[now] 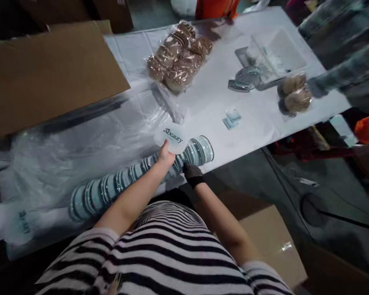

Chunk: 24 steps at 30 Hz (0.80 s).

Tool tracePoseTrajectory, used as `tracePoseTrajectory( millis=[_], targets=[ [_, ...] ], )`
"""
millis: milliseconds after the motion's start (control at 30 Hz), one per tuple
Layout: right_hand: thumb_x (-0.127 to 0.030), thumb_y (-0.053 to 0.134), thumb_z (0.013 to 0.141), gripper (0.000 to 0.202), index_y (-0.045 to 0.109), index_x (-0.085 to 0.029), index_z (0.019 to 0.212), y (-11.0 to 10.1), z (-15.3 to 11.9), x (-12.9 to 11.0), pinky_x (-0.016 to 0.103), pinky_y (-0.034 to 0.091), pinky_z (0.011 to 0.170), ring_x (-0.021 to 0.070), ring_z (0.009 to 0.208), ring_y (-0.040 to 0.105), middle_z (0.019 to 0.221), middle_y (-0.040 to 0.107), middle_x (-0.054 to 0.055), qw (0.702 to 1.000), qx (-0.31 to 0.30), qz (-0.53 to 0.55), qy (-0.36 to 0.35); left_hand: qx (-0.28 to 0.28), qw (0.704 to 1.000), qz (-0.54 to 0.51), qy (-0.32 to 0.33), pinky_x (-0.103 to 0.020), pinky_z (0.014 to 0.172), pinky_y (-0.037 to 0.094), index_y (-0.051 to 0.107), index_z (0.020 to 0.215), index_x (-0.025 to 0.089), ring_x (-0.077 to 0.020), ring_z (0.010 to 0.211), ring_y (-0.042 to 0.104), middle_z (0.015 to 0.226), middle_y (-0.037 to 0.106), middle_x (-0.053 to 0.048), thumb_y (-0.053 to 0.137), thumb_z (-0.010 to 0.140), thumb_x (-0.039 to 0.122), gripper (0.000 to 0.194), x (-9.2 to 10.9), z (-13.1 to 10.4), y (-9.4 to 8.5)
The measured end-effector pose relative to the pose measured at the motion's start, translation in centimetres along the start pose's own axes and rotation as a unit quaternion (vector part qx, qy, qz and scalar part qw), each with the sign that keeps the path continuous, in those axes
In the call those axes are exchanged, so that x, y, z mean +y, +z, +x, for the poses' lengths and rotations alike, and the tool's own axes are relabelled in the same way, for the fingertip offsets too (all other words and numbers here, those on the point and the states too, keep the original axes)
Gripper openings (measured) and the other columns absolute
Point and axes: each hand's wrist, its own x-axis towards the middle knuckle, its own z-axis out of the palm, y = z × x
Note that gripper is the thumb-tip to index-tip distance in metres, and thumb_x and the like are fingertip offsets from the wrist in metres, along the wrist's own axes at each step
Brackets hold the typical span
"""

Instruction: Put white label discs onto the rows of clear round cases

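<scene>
My left hand is bare and pinches a pale rounded card printed "beauty", thumb on top, over the table's front edge. In a dark glove, my right hand lies against the near side of a long row of clear round containers stacked on their sides; its fingers are mostly hidden, so its grip is unclear. The row runs from the lower left to the card's right. Beyond the card, clear plastic wrap covers part of the white table.
Bagged brown round pads lie at the back, and a smaller bag at the right. Nearby are a clear oval container, a white tray and small packets. Cardboard covers the left; a box stands below.
</scene>
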Motion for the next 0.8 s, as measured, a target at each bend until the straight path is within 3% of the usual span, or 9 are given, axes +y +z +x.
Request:
tracePoseTrajectory(
  millis=[133,233,333,400,533,600,667,733,800],
  targets=[
    [-0.039,0.054,0.089,0.018,0.054,-0.022,0.098,-0.3,-0.7,0.1,0.021,0.034,0.044,0.0097,0.038,0.036,0.048,0.039,-0.011,0.997,-0.064,0.030,0.000,0.004,1.000,-0.008,0.014,-0.045,0.114,0.043,0.058,0.135,0.018,-0.0242,0.135,0.053,0.138,0.063,-0.010,0.050,0.100,0.021,0.036,-0.5,-0.2,0.2],
    [-0.045,0.058,0.086,0.024,0.058,-0.021,0.086,-1.6,-0.9,-0.9,0.024,0.040,0.049,0.0119,0.045,0.044,0.050,0.044,-0.007,0.998,-0.056,-0.018,-0.009,0.010,1.000,-0.008,0.025,-0.047,0.111,0.046,0.062,0.130,0.018,-0.0257,0.132,0.056,0.136,0.064,-0.011,0.054,0.098,0.020,0.033,-0.8,-0.2,0.3],
    [-0.045,0.057,0.087,0.029,0.066,-0.019,0.096,-3.5,-0.9,-3.2,0.030,0.052,0.072,0.0196,0.079,0.064,0.084,0.069,0.006,0.980,0.120,-0.121,-0.097,0.013,1.000,0.004,0.023,-0.048,0.107,0.048,0.065,0.124,0.017,-0.0269,0.127,0.060,0.130,0.068,-0.012,0.056,0.096,0.017,0.029,-0.8,-0.6,0.1],
    [-0.044,0.048,0.092,0.043,0.062,-0.018,0.123,-4.2,-1.0,-4.8,0.037,0.051,0.093,0.0242,0.110,0.062,0.119,0.068,0.013,0.929,0.257,-0.190,-0.187,0.003,1.000,0.014,0.026,-0.046,0.105,0.051,0.067,0.119,0.015,-0.0267,0.121,0.064,0.123,0.071,-0.012,0.058,0.094,0.015,0.026,-0.7,-1.3,-0.2],
    [-0.037,0.049,0.092,0.055,0.053,-0.011,0.140,-2.0,-1.9,-6.7,0.047,0.039,0.112,0.0304,0.138,0.043,0.149,0.048,0.018,0.846,0.290,-0.317,-0.315,0.021,0.998,0.045,0.032,-0.038,0.098,0.056,0.070,0.111,0.015,-0.0250,0.108,0.071,0.107,0.077,-0.010,0.062,0.092,0.015,0.021,-0.3,-3.1,-1.5],
    [-0.033,0.048,0.093,0.048,0.057,-0.015,0.137,0.3,-2.3,-7.2,0.045,0.042,0.109,0.0295,0.135,0.047,0.144,0.054,0.016,0.832,0.263,-0.351,-0.339,0.052,0.996,0.065,0.015,-0.034,0.094,0.057,0.072,0.107,0.016,-0.0232,0.103,0.072,0.099,0.078,-0.008,0.063,0.091,0.016,0.018,-0.1,-3.7,-2.1],
    [-0.029,0.044,0.095,0.042,0.063,-0.015,0.130,1.9,-2.6,-7.5,0.039,0.049,0.097,0.0271,0.119,0.060,0.125,0.067,0.015,0.854,0.253,-0.347,-0.294,0.061,0.996,0.066,0.000,-0.031,0.092,0.058,0.072,0.104,0.017,-0.0211,0.100,0.073,0.095,0.078,-0.007,0.064,0.090,0.016,0.016,0.3,-3.8,-2.6],
    [-0.029,0.039,0.098,0.041,0.065,-0.012,0.124,2.2,-3.4,-7.1,0.034,0.052,0.084,0.0253,0.100,0.067,0.107,0.072,0.016,0.874,0.295,-0.316,-0.222,0.043,0.998,0.051,0.002,-0.031,0.093,0.057,0.072,0.104,0.016,-0.0211,0.101,0.073,0.100,0.078,-0.008,0.065,0.090,0.016,0.016,1.1,-3.7,-2.9],
    [-0.035,0.037,0.099,0.044,0.067,-0.011,0.120,1.3,-5.2,-5.5,0.033,0.052,0.076,0.0259,0.090,0.068,0.098,0.073,0.016,0.864,0.362,-0.299,-0.181,0.035,0.999,0.039,0.008,-0.035,0.095,0.057,0.072,0.107,0.016,-0.0229,0.106,0.072,0.105,0.077,-0.009,0.066,0.090,0.018,0.018,2.4,-3.4,-3.1]
  ],
)
